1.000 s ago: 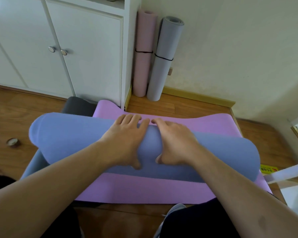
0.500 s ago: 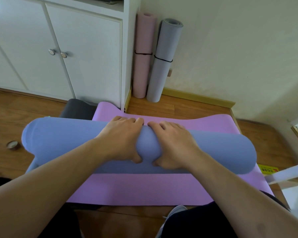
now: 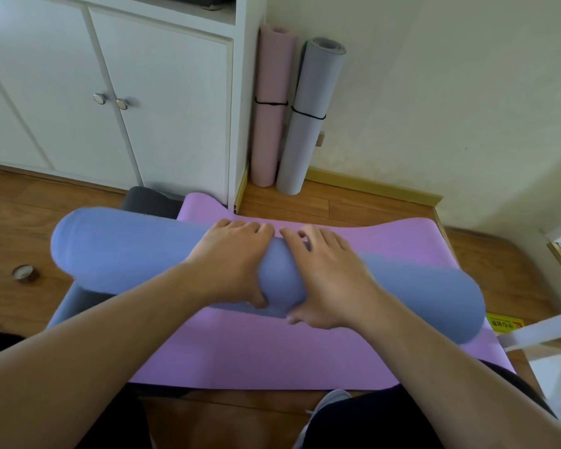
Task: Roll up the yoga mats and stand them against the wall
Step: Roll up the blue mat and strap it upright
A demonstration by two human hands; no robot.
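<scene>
A thick blue rolled yoga mat [image 3: 120, 254] lies crosswise on a flat purple mat [image 3: 305, 354] on the wooden floor. My left hand [image 3: 230, 260] and my right hand [image 3: 324, 273] grip the roll side by side at its middle, fingers over the top and thumbs under the near side. The roll is squeezed thinner between the hands. A dark grey mat [image 3: 149, 202] shows behind the roll at the left. Against the wall in the corner stand a rolled pink mat [image 3: 271, 102] and a rolled grey mat [image 3: 308, 115], each with a black band.
A white cabinet [image 3: 117, 92] with two round knobs fills the back left. A roll of tape [image 3: 25, 273] lies on the floor at the left. A yellow label [image 3: 506, 324] and a white bar [image 3: 548, 332] are at the right edge. My shoe [image 3: 331, 400] is below the purple mat.
The blue roll has moved away from me along the purple mat, and both hands have gone forward with it, still gripping its middle.
</scene>
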